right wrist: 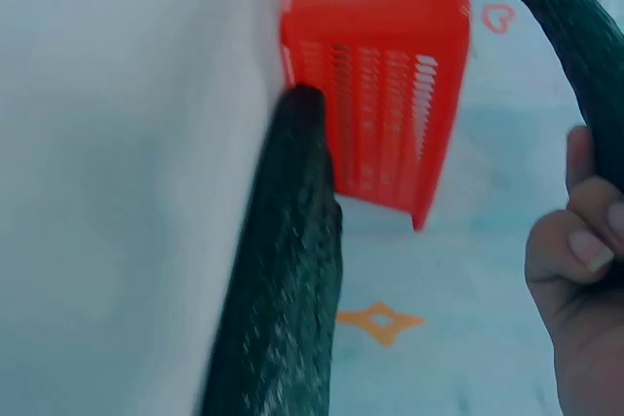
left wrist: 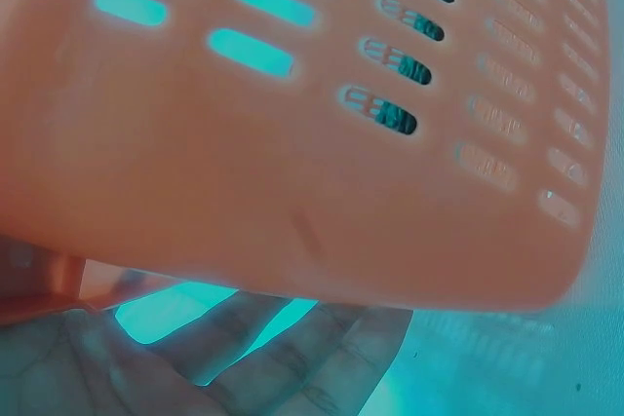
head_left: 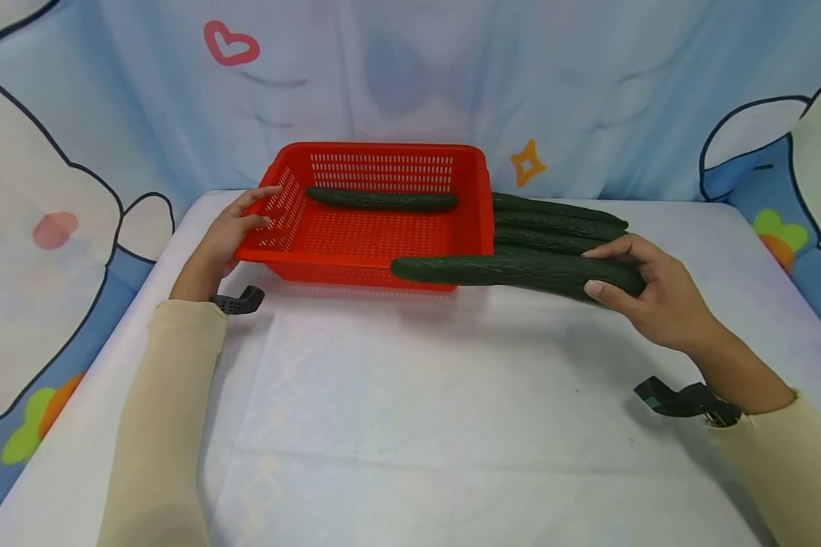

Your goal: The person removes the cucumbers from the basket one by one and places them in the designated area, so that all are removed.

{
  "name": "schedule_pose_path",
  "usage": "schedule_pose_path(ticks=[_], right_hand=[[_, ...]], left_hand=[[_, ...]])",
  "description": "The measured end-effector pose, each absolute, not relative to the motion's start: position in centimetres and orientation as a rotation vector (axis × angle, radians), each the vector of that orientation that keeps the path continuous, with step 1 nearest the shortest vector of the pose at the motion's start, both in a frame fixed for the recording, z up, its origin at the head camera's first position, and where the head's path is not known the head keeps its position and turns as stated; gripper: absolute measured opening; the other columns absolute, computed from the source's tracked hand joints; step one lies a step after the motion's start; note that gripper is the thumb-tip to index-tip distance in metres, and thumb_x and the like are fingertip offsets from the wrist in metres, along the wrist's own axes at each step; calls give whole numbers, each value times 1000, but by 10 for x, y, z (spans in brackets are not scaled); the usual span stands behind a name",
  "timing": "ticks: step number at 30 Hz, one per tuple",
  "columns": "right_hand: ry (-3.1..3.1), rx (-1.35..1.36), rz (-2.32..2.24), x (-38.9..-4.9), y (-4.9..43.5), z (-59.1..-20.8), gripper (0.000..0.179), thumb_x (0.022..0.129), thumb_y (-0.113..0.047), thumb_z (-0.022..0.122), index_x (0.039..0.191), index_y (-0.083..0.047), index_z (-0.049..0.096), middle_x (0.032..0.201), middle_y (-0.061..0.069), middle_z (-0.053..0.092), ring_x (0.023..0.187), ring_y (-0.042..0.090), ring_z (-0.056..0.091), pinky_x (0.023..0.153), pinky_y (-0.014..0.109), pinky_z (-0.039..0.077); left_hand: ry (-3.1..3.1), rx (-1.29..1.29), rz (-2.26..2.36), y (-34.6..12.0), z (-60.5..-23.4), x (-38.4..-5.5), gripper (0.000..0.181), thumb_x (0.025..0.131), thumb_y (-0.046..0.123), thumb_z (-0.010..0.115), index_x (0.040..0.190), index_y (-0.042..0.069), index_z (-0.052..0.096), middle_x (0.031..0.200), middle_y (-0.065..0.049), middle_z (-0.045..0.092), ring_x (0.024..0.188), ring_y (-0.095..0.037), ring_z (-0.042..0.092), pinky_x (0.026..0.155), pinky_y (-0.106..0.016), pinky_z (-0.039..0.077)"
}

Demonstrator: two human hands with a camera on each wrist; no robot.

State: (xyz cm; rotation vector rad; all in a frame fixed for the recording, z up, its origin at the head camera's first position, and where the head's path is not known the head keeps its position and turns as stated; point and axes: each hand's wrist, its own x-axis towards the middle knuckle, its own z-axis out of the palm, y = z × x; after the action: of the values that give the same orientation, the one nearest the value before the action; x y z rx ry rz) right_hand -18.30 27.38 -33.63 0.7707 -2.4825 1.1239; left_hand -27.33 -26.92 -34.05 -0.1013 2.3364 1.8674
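My left hand (head_left: 220, 237) holds the left end of a red plastic basket (head_left: 328, 272), its fingers over the rim. In the left wrist view, the fingers (left wrist: 302, 362) show beyond the edge of the slotted basket wall (left wrist: 224, 182). One cucumber (head_left: 383, 200) lies inside, along the back. My right hand (head_left: 664, 296) grips the right end of a long dark green cucumber (head_left: 479, 270), thumb in front and fingers behind. That cucumber is raised, and its far tip overlaps the basket's front right rim in the head view. The right wrist view shows the held cucumber (right wrist: 570, 36) above the others.
Several more cucumbers (head_left: 561, 222) lie side by side on the white-covered table (head_left: 451, 395), right of the basket. A light blue cartoon-print curtain (head_left: 588, 91) hangs behind the table. A dark wrist camera (head_left: 687, 399) sits on the right wrist, another on the left.
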Motion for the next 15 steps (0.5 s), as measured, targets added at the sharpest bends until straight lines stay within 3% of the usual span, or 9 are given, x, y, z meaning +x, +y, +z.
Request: schedule_pose_path(ticks=[9, 15], right_hand=[[-2544, 772, 1087, -189, 292, -336, 44, 80, 7, 72, 116, -17, 64, 112, -10, 59, 107, -10, 50, 86, 3, 36], [-2632, 711, 1041, -196, 306, -338, 41, 80, 4, 74, 115, -16, 64, 111, -17, 57, 102, -9, 48, 82, 2, 35]], left_hand=[[2344, -115, 1867, -270, -342, -275, 51, 101, 15, 46, 147, 37, 42, 157, -7, 29, 119, -22, 47, 77, -19, 58], [2343, -101, 1859, -270, -342, -274, 52, 101, 15, 46, 148, 36, 41, 158, -8, 27, 122, -23, 46, 79, -20, 58]])
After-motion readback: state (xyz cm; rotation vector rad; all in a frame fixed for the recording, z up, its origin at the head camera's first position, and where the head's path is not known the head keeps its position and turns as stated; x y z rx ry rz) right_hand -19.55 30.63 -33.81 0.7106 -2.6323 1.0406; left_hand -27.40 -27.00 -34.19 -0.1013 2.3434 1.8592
